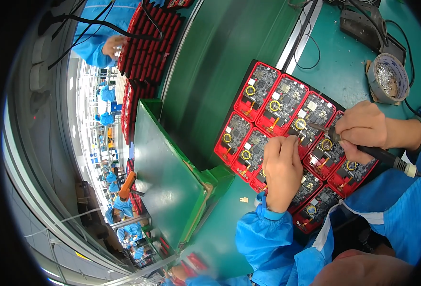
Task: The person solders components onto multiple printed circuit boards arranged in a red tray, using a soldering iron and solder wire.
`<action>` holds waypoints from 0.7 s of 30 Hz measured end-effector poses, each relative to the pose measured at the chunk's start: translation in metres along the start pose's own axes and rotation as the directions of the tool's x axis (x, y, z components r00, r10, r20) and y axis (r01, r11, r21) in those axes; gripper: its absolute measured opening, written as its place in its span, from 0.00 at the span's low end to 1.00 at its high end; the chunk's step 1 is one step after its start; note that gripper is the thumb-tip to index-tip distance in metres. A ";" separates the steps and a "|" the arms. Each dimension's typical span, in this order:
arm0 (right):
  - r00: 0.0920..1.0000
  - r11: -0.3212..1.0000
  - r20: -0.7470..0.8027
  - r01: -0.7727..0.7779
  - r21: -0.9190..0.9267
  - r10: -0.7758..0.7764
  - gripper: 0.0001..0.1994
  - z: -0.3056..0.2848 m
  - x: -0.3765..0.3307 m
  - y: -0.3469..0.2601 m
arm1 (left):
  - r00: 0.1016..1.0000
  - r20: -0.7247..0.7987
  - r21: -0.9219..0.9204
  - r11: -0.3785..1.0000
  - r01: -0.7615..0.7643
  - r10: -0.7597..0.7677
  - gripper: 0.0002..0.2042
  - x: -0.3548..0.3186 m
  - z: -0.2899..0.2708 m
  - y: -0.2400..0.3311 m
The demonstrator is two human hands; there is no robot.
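My right hand (364, 125) is wrapped round the handle of a soldering iron (377, 152). Its thin tip points left, over a circuit board in the middle of a group of red housings (278, 104). Each housing carries a dark circuit board, most with a yellow ring on it. The housings lie close together in slanting rows on a dark tray. Fingers pinched, my left hand (283, 174) rests over the housings just left of the iron's tip. Whatever its fingertips hold is too small or hidden to name. It covers part of the boards beneath.
A round tub (370, 76) of silvery scraps stands right of the tray, near a dark metal holder (360, 28) and cables. A green conveyor belt (196, 81) runs on the left. Beyond it are stacked red housings (151, 47), another person's hand (113, 46) and a green-edged panel (165, 167).
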State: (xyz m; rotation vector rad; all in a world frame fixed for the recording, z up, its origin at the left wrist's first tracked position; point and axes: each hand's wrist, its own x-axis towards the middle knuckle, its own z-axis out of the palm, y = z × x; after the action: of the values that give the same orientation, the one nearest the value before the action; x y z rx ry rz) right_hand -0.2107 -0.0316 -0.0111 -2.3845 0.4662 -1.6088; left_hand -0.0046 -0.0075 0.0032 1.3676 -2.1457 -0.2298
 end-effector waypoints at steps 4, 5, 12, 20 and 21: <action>0.994 0.997 -0.075 -0.077 0.015 0.078 0.02 -0.002 0.001 0.000 | 0.999 -0.002 0.123 0.991 -0.048 0.049 0.04 -0.003 -0.003 0.001; 0.988 0.996 -0.128 -0.081 0.026 0.084 0.03 -0.003 0.001 0.001 | 0.998 -0.011 0.098 0.994 -0.054 0.055 0.05 -0.003 -0.002 0.001; 0.977 0.983 -0.136 -0.151 0.104 0.164 0.03 -0.001 0.000 0.002 | 0.997 0.014 0.005 0.997 0.075 -0.075 0.07 -0.008 -0.002 0.001; 0.986 0.986 -0.068 -0.149 0.073 0.154 0.03 -0.001 -0.002 0.004 | 0.999 -0.041 0.031 0.999 0.013 -0.012 0.09 -0.003 0.003 0.000; 0.986 0.987 -0.071 -0.146 0.064 0.150 0.03 0.000 -0.002 0.004 | 0.999 -0.035 0.029 0.999 0.016 -0.015 0.09 -0.003 0.003 -0.001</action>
State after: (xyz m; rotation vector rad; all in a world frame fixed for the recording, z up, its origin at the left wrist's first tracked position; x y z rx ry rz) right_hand -0.2122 -0.0348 -0.0141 -2.1972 0.5875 -1.6273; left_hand -0.0050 -0.0060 -0.0005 1.3949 -2.1188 -0.1796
